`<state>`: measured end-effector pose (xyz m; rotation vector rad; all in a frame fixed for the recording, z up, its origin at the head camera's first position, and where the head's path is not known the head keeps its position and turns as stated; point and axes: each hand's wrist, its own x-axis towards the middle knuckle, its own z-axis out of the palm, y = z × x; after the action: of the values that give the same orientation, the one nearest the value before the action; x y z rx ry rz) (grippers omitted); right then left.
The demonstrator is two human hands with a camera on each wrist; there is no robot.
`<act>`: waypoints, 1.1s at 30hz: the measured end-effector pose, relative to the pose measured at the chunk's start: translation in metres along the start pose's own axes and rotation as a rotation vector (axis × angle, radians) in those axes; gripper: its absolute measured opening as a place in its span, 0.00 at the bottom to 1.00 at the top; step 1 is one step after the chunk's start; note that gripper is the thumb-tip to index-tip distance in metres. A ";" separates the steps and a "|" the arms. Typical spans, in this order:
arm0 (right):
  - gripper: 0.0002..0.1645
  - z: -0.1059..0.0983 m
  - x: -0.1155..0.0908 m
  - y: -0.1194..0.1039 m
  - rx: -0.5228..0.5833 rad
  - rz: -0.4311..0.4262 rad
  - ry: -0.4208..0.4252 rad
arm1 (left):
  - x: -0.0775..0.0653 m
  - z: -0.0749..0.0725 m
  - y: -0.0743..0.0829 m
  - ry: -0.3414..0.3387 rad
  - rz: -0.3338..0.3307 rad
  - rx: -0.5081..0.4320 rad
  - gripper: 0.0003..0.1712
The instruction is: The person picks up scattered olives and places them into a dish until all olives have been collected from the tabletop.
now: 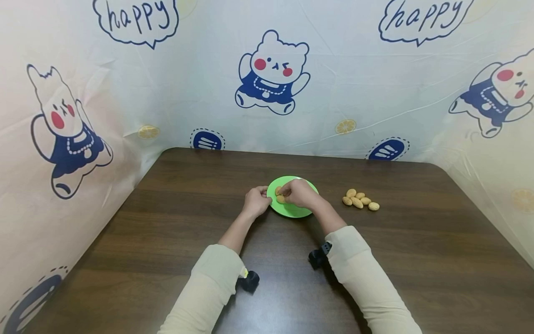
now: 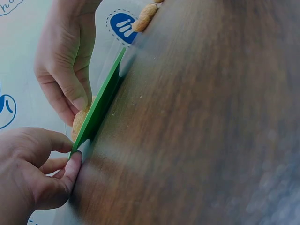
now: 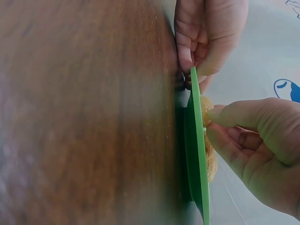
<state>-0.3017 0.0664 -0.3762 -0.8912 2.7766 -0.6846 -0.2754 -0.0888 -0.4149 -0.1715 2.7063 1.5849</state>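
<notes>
- Covering part of the round green plate (image 1: 292,212), the right hand (image 1: 299,192) hides some of the peanuts (image 1: 281,199) lying there; their count is unclear.
- Right-wrist view shows what the head view obscures: thumb and fingertip pinching one peanut (image 3: 206,104) at the plate's upper face.
- Left hand (image 1: 256,202) pinches the plate's left rim, digits above and below.
- Left-wrist view crops the loose peanuts (image 1: 357,203); the head view shows them whole, right of the plate on the wood-grain table (image 1: 167,208).
- Shells look tan and rough, the plate thin and smooth.
</notes>
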 end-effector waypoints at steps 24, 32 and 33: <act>0.14 -0.006 -0.014 0.007 -0.099 -0.021 0.055 | 0.000 0.000 0.000 0.004 0.000 0.002 0.25; 0.10 -0.006 -0.015 0.013 -0.072 -0.006 0.040 | -0.001 0.000 0.001 -0.003 -0.011 -0.015 0.25; 0.10 -0.006 -0.016 0.014 -0.068 0.001 0.037 | -0.001 0.001 0.001 -0.004 -0.013 -0.014 0.26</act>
<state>-0.2976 0.0879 -0.3769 -0.8987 2.8480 -0.6164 -0.2742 -0.0877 -0.4142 -0.1858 2.6862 1.5995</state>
